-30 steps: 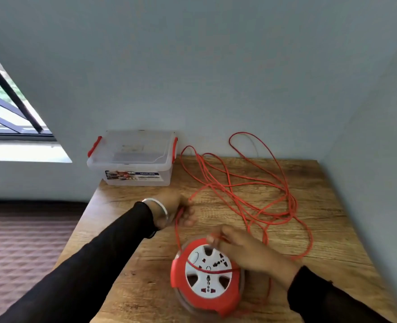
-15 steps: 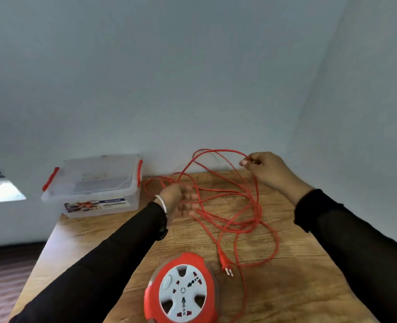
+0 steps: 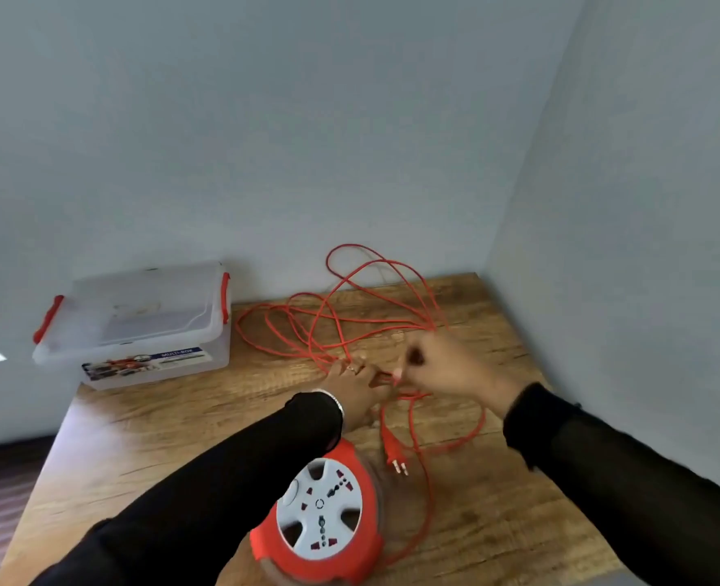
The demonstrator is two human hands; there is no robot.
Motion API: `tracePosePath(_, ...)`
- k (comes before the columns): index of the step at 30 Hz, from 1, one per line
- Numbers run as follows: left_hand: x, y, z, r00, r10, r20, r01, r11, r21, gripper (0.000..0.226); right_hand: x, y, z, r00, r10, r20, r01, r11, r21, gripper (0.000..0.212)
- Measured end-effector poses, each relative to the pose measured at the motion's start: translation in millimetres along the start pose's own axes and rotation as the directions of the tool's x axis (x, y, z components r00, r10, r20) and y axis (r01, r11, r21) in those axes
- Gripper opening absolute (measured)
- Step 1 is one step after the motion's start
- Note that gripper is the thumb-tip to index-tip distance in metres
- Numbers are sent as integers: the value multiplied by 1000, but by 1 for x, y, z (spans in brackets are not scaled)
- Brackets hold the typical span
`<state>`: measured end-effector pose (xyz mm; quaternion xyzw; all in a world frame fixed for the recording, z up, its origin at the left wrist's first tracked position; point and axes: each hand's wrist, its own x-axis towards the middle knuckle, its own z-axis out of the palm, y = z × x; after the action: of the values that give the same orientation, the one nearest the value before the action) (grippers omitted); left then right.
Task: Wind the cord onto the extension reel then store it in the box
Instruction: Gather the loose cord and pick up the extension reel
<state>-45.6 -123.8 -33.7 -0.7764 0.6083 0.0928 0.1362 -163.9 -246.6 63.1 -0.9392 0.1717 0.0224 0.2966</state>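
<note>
left hand [image 3: 352, 384] – right hand [image 3: 443, 365] – both pinch cord [image 3: 328, 327] – reel [image 3: 322, 516] near

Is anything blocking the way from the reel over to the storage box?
The left forearm lies across the direct line from the reel to the box, and the box's lid is on. Otherwise, that table stretch shows nothing.

Soft daylight is coming from the left — the right hand [image 3: 443, 365] is smearing with motion blur, edges bending wide-angle.
</note>
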Motion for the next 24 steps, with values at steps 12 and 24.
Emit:
tracePosePath(12, 22, -5, -15, 969, -78, -235, -11, 935, -356, 34, -60, -44, 127, 942, 133, 308, -81, 981, -177, 134)
tracePosePath(24, 5, -12, -3, 993, -67, 97, 100, 915, -390, 34, -47, -15, 81, 905, 156, 396, -308, 883, 354, 60)
